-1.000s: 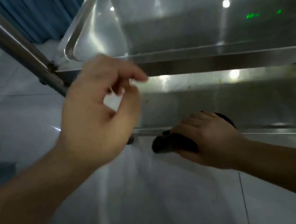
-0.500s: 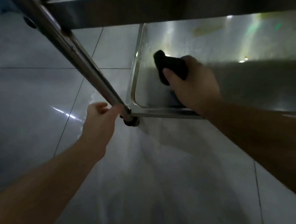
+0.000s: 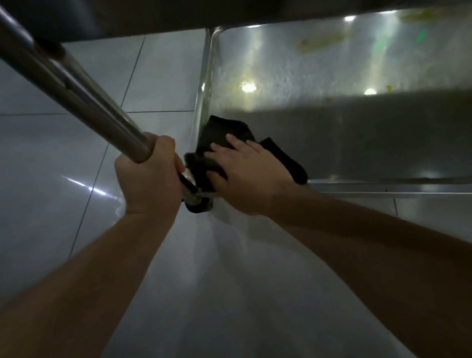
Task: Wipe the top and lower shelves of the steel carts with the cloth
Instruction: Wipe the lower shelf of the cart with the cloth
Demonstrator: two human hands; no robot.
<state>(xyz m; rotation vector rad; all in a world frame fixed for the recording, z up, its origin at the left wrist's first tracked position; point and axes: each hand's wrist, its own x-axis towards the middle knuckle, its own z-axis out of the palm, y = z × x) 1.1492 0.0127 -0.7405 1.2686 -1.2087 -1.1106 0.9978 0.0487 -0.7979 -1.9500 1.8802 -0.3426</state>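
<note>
Down at the near left corner of the lower shelf (image 3: 365, 130), the dark cloth (image 3: 221, 140) lies flat under the person's right hand (image 3: 245, 172). The fingers are spread and straight, pressing the cloth onto the steel rather than gripping it. Half a second ago the same hand held the cloth bunched, farther in on the shelf toward 12 o'clock; it has since drawn back toward 7 o'clock, and the cloth now spills over the corner rim beside the cart post (image 3: 63, 82).

The left hand (image 3: 148, 182) has changed as well. A second ago it hung loosely curled in the air; half a second ago it only touched the post; now its fingers wrap firmly round the lower end of the post, just above the caster (image 3: 199, 205), at 9 o'clock from the cloth. That grip probably steadies the cart against the push of wiping.

Judging by this, the corner pass on the lower shelf is under way. Yellowish smears (image 3: 323, 42) toward 1 o'clock on the far part of the shelf, well apart from the cloth, look untouched, so much of this shelf likely remains to be wiped. The underside of the top shelf (image 3: 272, 0) crosses the upper edge of the view, and the tiled floor (image 3: 45, 150) lies below.
</note>
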